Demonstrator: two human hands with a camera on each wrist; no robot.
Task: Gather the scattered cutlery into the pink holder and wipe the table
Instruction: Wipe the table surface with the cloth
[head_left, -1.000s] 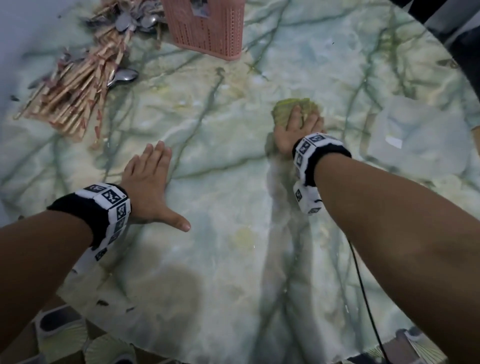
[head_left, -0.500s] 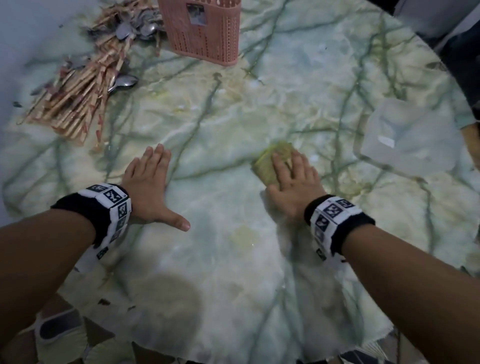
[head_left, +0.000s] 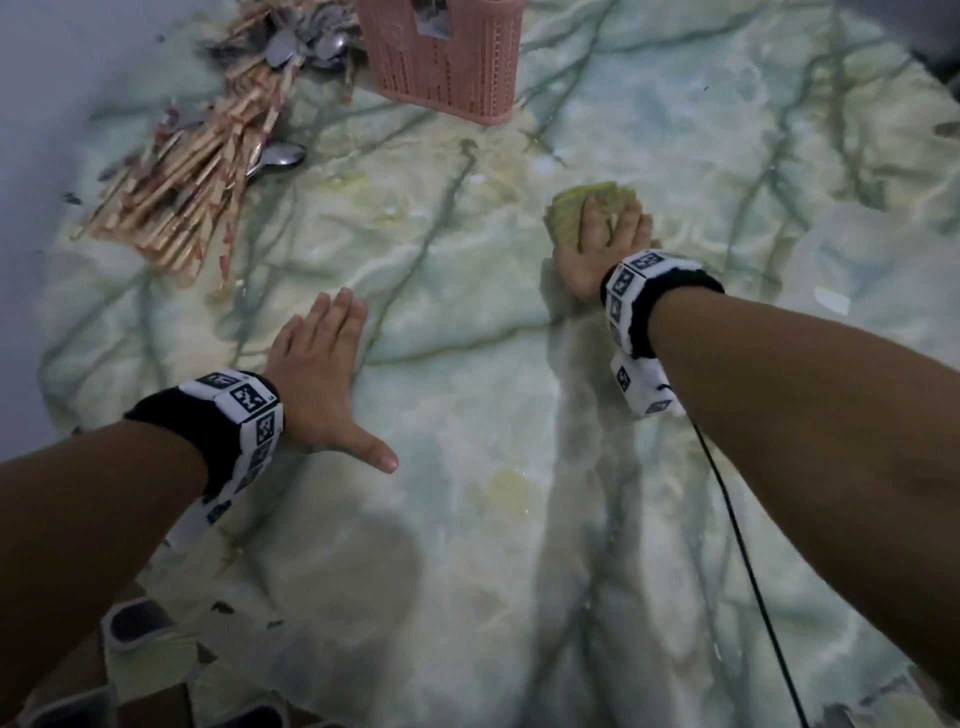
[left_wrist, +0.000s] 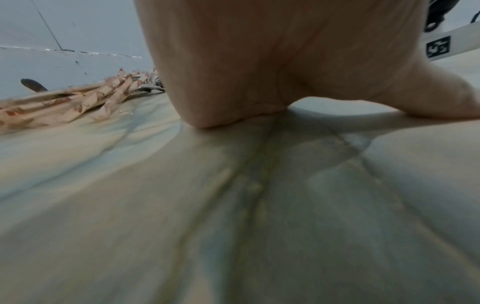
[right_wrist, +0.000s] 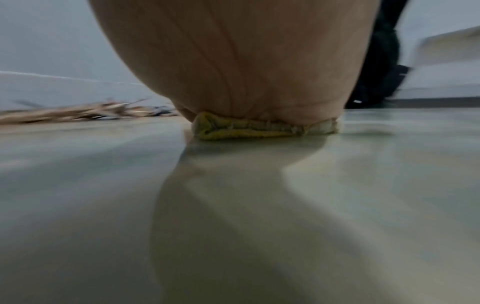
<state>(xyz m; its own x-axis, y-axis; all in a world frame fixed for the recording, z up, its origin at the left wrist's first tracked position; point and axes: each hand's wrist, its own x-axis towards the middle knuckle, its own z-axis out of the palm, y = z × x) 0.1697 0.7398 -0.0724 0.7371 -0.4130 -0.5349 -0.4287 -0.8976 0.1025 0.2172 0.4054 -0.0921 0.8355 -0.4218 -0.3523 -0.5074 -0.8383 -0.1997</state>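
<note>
My right hand (head_left: 605, 228) lies flat with straight fingers on a folded yellow-green cloth (head_left: 569, 208) and presses it onto the marbled green table (head_left: 467, 519). The cloth (right_wrist: 249, 128) shows squashed under the palm in the right wrist view. My left hand (head_left: 322, 364) rests flat and open on the table, thumb spread, holding nothing. The pink holder (head_left: 447, 52) stands at the far edge. Left of it lies a heap of paper-wrapped chopsticks (head_left: 192, 171) and metal spoons (head_left: 280, 156), also seen low as chopsticks (left_wrist: 64, 102).
A pale patch (head_left: 878, 260) lies on the table at the right. A black cable (head_left: 748, 561) hangs from my right wrist. A wall (head_left: 52, 78) borders the table at the left. Tiled floor (head_left: 130, 665) shows below the near edge.
My right hand slid the cloth toward me and left, then pushed it back away to the far right. The left hand stayed planted on the table.
</note>
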